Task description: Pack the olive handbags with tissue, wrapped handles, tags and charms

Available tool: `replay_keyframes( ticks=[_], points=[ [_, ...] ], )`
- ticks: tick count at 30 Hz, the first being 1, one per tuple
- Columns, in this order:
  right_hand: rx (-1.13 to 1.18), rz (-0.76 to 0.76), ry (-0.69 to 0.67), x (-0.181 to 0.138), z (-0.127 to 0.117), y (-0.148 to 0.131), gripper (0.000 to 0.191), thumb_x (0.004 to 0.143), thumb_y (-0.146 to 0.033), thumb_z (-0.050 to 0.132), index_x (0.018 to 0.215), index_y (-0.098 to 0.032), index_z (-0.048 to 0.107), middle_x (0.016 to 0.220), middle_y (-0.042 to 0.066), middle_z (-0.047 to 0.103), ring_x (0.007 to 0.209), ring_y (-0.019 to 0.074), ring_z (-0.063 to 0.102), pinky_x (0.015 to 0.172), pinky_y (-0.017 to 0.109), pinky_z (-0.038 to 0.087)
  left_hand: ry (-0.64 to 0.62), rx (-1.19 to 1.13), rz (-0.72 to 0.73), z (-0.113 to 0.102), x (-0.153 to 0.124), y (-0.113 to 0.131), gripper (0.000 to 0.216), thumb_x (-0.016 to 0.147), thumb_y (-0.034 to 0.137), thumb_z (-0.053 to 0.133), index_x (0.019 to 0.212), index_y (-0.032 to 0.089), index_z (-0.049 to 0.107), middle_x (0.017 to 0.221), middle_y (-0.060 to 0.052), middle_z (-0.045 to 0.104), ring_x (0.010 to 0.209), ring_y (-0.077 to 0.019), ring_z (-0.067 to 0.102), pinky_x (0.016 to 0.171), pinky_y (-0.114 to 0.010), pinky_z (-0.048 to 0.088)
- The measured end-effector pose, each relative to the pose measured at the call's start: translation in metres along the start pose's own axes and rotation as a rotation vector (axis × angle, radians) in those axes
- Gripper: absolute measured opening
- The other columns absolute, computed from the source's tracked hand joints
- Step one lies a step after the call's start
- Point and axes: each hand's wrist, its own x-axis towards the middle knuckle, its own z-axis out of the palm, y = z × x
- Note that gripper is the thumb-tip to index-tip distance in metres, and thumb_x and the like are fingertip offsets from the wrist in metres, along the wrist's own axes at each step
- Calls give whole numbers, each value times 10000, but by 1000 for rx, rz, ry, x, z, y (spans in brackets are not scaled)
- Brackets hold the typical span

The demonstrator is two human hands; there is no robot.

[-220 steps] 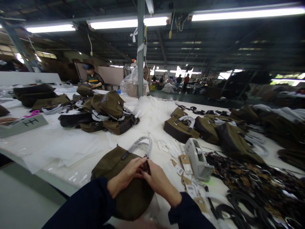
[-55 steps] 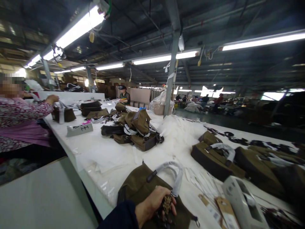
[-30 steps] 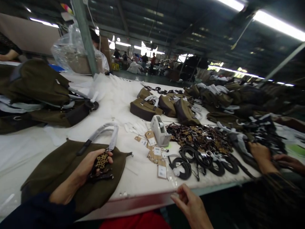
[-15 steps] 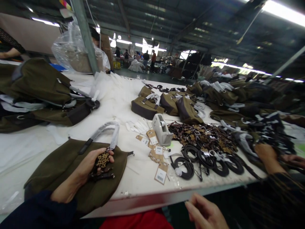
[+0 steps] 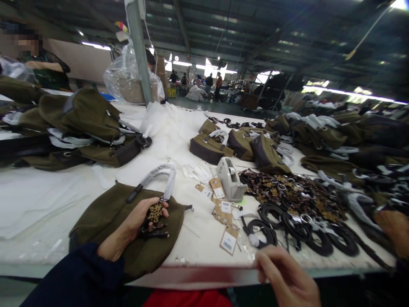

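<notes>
An olive-green handbag (image 5: pixel 99 213) with dark trim lies on the near left of the white table. Its handle (image 5: pixel 169 179) is wrapped in pale protective film. My left hand (image 5: pixel 137 221) rests over the bag, closed around a leopard-print charm (image 5: pixel 155 212) with dark tassel-like straps near the base of the handle. My right hand (image 5: pixel 287 275) is at the table's front edge, fingers loosely bent and apart, with nothing visible in them. Nearest to it are coiled black straps (image 5: pixel 271 234) and a brown-and-white hang tag (image 5: pixel 228 239).
A grey tape dispenser (image 5: pixel 234 192) stands mid-table beside more tags. Right of it lies a heap of leopard-print charms (image 5: pixel 297 196). Olive bags are piled left (image 5: pixel 86 115) and right (image 5: pixel 319 132). At the right edge is a co-worker's hand (image 5: pixel 394 230); another person stands far left.
The view has swung left, so things sit further right in the picture. My right hand has risen slightly to the table edge. The left hand keeps its hold on the charm.
</notes>
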Motion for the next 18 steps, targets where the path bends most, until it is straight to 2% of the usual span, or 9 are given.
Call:
replay_keyframes(
  ticks=[2,4,6,9,14,18],
  points=[
    [-111,70,-173,18,26,10,284,923,-426,566,738,-210,587,642,-3,548,582,142,521,541,242,418,-6,-3,14,-1,1,-2,408,890,482,522,946,107,673,773,-87,710,459,-85,495,343,-143,368],
    [-244,56,-286,35,49,26,302,931,-423,534,723,-206,562,646,-4,553,590,143,518,561,254,398,-12,-6,21,-3,1,-3,412,889,487,523,949,108,672,774,-87,709,459,-89,500,342,-147,370],
    [-417,8,-345,48,65,43,286,926,-377,526,699,-205,543,633,-6,555,605,150,521,592,268,379,-15,-9,22,-4,1,-4,415,891,490,519,952,107,669,779,-90,711,460,-90,501,338,-146,363],
    [-631,-40,-397,55,70,57,222,904,-343,558,725,-212,564,652,-7,587,633,163,542,615,279,364,-15,-10,26,-4,1,-5,425,906,492,498,961,104,661,780,-93,709,467,-88,486,338,-139,355],
    [-738,-158,-368,66,74,38,108,915,-334,586,906,-229,609,876,6,625,684,157,571,662,288,388,-32,-20,19,-6,2,-6,434,917,499,478,985,107,650,803,-99,708,490,-97,498,342,-141,360],
    [-754,-240,-438,92,109,18,77,941,-254,561,894,-221,612,875,5,627,790,156,591,715,267,401,-39,-12,41,-7,3,-8,437,919,506,478,979,107,646,800,-104,708,488,-97,511,351,-140,356]
  ],
)
